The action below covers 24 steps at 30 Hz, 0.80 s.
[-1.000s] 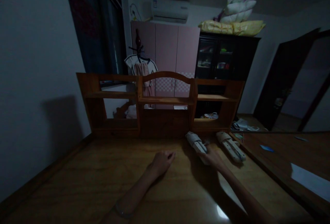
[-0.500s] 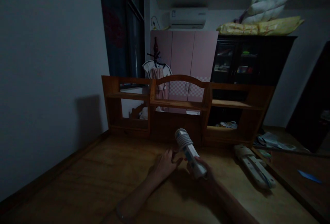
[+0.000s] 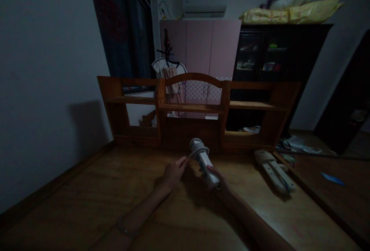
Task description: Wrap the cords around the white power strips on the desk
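Note:
Over the wooden surface, my right hand [image 3: 215,177] grips the lower end of a white power strip [image 3: 206,162]. The strip slants up and away from me, with a pale cord [image 3: 200,149] wound around its far end. To its left, my closed left hand [image 3: 173,172] pinches a stretch of that cord, pulled out sideways from the coils. A second power strip [image 3: 276,176], its own cord wound about one end, lies on the surface to the right.
A wooden shelf unit [image 3: 190,107] stands along the far edge of the wooden top [image 3: 110,193]. A white wall [image 3: 43,89] bounds the left side. Beyond the raised edge at right, a blue piece [image 3: 332,178] lies on a brown surface.
My left hand has closed on the cord and drawn a length of it out to the left. The view has shifted, so the hands and strip appear further left.

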Available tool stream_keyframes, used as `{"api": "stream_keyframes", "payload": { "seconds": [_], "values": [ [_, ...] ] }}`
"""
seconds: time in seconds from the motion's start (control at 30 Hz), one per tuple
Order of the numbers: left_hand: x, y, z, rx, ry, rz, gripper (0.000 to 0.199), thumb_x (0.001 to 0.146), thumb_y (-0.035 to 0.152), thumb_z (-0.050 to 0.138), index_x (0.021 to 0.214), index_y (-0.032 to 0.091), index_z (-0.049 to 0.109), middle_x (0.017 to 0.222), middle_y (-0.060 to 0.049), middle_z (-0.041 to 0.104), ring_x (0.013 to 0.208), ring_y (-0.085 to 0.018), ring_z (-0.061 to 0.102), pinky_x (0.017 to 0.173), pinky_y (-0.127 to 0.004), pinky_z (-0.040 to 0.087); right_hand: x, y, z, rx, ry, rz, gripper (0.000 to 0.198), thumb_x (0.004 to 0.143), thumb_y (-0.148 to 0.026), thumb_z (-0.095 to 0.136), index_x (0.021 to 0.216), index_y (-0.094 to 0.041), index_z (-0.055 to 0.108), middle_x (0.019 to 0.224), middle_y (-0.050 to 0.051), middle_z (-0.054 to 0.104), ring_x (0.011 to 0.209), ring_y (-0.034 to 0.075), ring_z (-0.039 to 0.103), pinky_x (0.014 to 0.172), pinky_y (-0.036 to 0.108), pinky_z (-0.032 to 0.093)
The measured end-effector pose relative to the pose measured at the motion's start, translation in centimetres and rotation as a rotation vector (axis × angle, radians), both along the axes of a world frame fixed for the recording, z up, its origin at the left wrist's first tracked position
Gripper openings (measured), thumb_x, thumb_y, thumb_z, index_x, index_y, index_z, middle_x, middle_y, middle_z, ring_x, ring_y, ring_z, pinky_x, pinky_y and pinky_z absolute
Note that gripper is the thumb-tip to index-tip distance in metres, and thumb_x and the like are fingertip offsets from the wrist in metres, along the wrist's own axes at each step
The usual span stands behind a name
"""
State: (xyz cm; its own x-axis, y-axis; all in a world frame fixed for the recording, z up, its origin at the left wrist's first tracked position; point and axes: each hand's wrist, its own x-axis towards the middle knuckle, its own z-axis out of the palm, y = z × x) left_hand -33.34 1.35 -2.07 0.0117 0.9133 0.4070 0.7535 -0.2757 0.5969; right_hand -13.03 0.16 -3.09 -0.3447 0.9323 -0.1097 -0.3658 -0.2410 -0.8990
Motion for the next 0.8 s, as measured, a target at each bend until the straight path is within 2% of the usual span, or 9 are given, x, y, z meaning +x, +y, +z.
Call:
{"api": "stream_keyframes", "payload": {
  "seconds": [0.13,0.27,0.47,0.67,0.8],
  "values": [
    [0.1,-0.2,0.0,0.065,-0.076,0.019,0.043,0.087,0.054,0.044,0.080,0.021,0.069,0.073,-0.002,0.067,0.068,-0.014,0.060,0.061,-0.021,0.034,-0.1,0.2,0.2,-0.039,-0.058,0.045,0.037,0.078,-0.049,0.056,0.082,-0.012,0.061,0.060,0.004,0.060,0.044,0.011,0.052,0.037,0.020,0.038],
    [-0.4,0.3,0.1,0.111,-0.207,0.082,0.050,0.086,0.057,0.041,0.069,0.016,0.066,0.060,-0.001,0.061,0.058,-0.012,0.055,0.053,-0.020,0.032,-0.2,-0.1,0.3,-0.034,-0.128,0.082,0.034,0.078,-0.046,0.058,0.086,-0.013,0.062,0.061,0.003,0.060,0.046,0.012,0.052,0.038,0.020,0.037],
    [-1.7,1.1,0.3,0.181,-0.403,0.180,0.054,0.084,0.060,0.041,0.072,0.013,0.065,0.062,0.000,0.058,0.059,-0.011,0.052,0.053,-0.019,0.035,-0.2,-1.3,0.7,0.132,-0.256,0.084,0.038,0.076,-0.041,0.062,0.103,-0.015,0.064,0.076,0.004,0.063,0.057,0.013,0.054,0.046,0.021,0.038],
    [-1.6,1.2,0.2,0.215,-0.600,0.197,0.050,0.076,0.060,0.054,0.072,0.013,0.069,0.061,0.001,0.058,0.057,-0.011,0.049,0.055,-0.019,0.034,0.0,-1.2,1.0,0.214,-0.316,0.107,0.045,0.076,-0.042,0.062,0.112,-0.015,0.063,0.090,0.006,0.065,0.072,0.017,0.057,0.058,0.025,0.040],
    [-1.7,1.3,0.1,0.210,-0.621,0.200,0.046,0.075,0.057,0.057,0.071,0.013,0.069,0.060,0.001,0.056,0.057,-0.011,0.048,0.054,-0.019,0.033,0.2,-1.2,1.4,0.233,-0.357,0.126,0.046,0.076,-0.042,0.061,0.114,-0.017,0.063,0.097,0.006,0.065,0.082,0.020,0.058,0.065,0.027,0.041]
  ]
}}
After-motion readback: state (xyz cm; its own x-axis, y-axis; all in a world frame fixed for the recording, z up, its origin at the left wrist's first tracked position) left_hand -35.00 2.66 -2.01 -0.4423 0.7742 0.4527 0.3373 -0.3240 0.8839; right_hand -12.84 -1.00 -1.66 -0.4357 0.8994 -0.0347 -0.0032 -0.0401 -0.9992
